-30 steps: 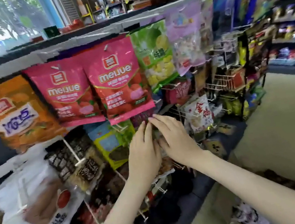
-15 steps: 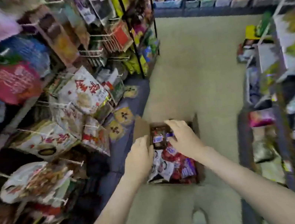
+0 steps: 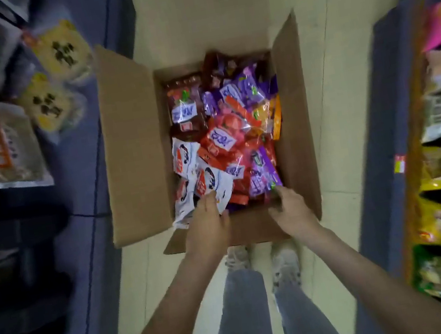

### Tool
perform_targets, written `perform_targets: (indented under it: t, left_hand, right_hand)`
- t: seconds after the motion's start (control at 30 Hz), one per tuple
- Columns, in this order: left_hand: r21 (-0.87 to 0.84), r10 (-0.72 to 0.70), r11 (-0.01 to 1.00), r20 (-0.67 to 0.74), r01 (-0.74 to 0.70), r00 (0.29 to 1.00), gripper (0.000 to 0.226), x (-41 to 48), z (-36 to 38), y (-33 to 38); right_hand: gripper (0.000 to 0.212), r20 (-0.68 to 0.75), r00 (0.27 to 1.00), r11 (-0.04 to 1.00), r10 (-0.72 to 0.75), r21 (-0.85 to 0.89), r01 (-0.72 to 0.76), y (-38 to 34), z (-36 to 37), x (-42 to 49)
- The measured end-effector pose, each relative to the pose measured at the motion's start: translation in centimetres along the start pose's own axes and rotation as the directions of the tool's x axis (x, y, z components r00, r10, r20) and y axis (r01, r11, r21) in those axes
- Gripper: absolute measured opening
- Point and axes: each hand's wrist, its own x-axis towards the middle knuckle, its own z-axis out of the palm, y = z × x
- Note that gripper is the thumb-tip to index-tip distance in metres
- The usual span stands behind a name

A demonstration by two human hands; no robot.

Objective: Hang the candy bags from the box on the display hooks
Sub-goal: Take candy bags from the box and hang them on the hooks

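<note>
The box [image 3: 135,152] holds a heap of candy bags [image 3: 226,136], so most hanging seemingly remains; at its near edge the left hand [image 3: 208,222] touches a white bag [image 3: 212,184] and the right hand [image 3: 292,208] meets a purple bag [image 3: 261,174], with neither grip clear.

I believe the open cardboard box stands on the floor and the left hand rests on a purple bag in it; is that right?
Not quite: the head view shows the left hand on a white bag, not a purple one. The cardboard box does stand open on the floor.
</note>
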Motion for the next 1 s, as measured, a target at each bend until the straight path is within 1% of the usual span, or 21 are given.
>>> perform_targets:
  t: [0.1, 0.17, 0.3, 0.33, 0.37, 0.4, 0.43, 0.47, 0.5, 0.53, 0.6, 0.67, 0.73, 0.8, 0.87, 0.93, 1.0]
  left_hand:
    - [-0.011, 0.0, 1.0, 0.003, 0.0, 1.0, 0.045, 4.4, 3.9, -2.5]
    - [-0.02, -0.012, 1.0, 0.013, 0.013, 1.0, 0.044, 6.7, 5.7, -3.9]
    - [-0.042, -0.017, 0.999, 0.039, 0.018, 0.999, 0.042, 9.4, 7.6, -6.0]
    - [-0.042, -0.014, 0.999, 0.033, 0.016, 0.999, 0.042, 9.7, 7.7, -6.2]
    - [-0.037, -0.011, 0.999, 0.027, 0.012, 1.0, 0.042, 9.9, 7.5, -6.3]
    - [-0.028, -0.006, 1.0, 0.022, 0.007, 1.0, 0.042, 9.8, 7.1, -6.3]
    - [-0.022, -0.001, 1.0, 0.021, 0.002, 1.0, 0.042, 9.6, 6.6, -6.1]
    - [-0.019, 0.004, 1.0, 0.024, -0.004, 1.0, 0.043, 9.3, 6.0, -5.7]
    - [-0.022, 0.011, 1.0, 0.026, -0.01, 1.0, 0.043, 8.9, 5.2, -5.2]
    - [-0.026, 0.018, 1.0, 0.028, -0.018, 0.999, 0.044, 8.5, 4.3, -4.5]
    - [-0.022, 0.024, 0.999, 0.025, -0.024, 0.999, 0.048, 7.3, 2.4, -2.8]
    - [-0.019, 0.043, 0.999, 0.017, -0.043, 0.999, 0.052, 5.9, 0.1, -0.4]
    - [-0.008, 0.112, 0.994, 0.009, -0.112, 0.994, 0.056, 3.9, -2.8, 2.5]
    - [0.025, 0.185, 0.982, 0.015, -0.185, 0.983, 0.061, 1.5, -5.9, 5.2]
    - [0.083, 0.264, 0.961, 0.024, -0.265, 0.964, 0.065, -1.1, -9.4, 7.4]
    - [0.118, 0.317, 0.941, 0.015, -0.316, 0.948, 0.065, -4.5, -12.7, 9.7]
    - [0.073, 0.338, 0.939, -0.027, -0.335, 0.941, 0.057, -8.8, -16.1, 11.7]
  right_hand:
    - [0.037, 0.063, 0.988, 0.978, 0.14, 0.146, -0.147, 0.9, 5.6, 6.3]
    - [0.034, 0.104, 0.968, 0.943, 0.227, 0.227, -0.245, 1.1, 8.4, 9.7]
    - [0.041, 0.173, 0.903, 0.816, 0.393, 0.387, -0.429, 1.7, 12.6, 14.2]
    - [0.034, 0.169, 0.891, 0.791, 0.421, 0.413, -0.452, 1.9, 13.3, 14.7]
    - [0.019, 0.152, 0.882, 0.772, 0.446, 0.433, -0.465, 1.9, 13.7, 14.8]
    - [0.009, 0.123, 0.878, 0.754, 0.462, 0.466, -0.462, 1.7, 13.6, 14.4]
    - [0.015, 0.082, 0.877, 0.746, 0.473, 0.492, -0.449, 1.4, 13.1, 13.7]
    - [0.015, 0.021, 0.885, 0.761, 0.465, 0.5, -0.412, 0.8, 12.2, 12.8]
    - [0.011, -0.053, 0.897, 0.792, 0.438, 0.495, -0.357, 0.1, 10.7, 11.6]
    - [0.012, -0.143, 0.909, 0.833, 0.391, 0.475, -0.283, -0.6, 9.1, 10.2]
    - [0.018, -0.278, 0.935, 0.917, 0.22, 0.387, -0.1, -1.9, 5.3, 7.0]
    - [0.018, -0.312, 0.949, 0.969, 0.038, 0.245, 0.042, -3.1, 1.1, 4.2]
    - [0.019, -0.271, 0.953, 0.984, -0.135, 0.075, 0.161, -4.6, -3.2, 1.1]
    - [0.02, -0.211, 0.93, 0.953, -0.3, -0.107, 0.283, -6.6, -7.2, -2.7]
    - [0.019, -0.151, 0.887, 0.887, -0.436, -0.241, 0.395, -8.7, -10.7, -7.2]
    - [0.018, -0.095, 0.834, 0.815, -0.544, -0.296, 0.498, -10.9, -14.0, -12.4]
    - [0.017, -0.087, 0.761, 0.75, -0.642, -0.278, 0.601, -13.5, -17.1, -17.9]
